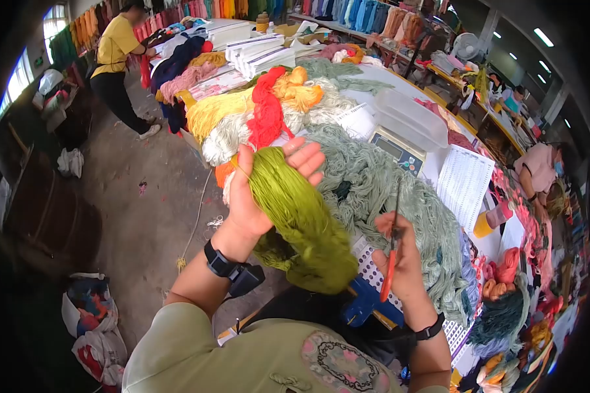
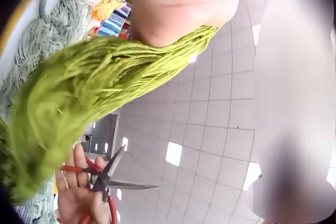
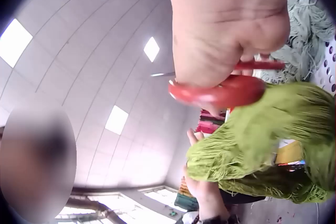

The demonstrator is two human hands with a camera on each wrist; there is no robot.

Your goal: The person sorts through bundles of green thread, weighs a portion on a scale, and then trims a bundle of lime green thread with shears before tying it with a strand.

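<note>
A thick olive-green yarn hank lies across my left hand, passing between thumb and fingers and hanging toward my lap. That palm faces up, its fingers extended and loosely spread. To the right of the hank, my right hand holds scissors by their red handles, blades pointing away from me. In the left wrist view the blades stand apart, not touching the yarn.
Grey-green yarn covers the table before me, with red and yellow hanks beyond. A scale, plastic box and printed sheet are to the right. A blue clamp sits at the near edge. One person stands far left.
</note>
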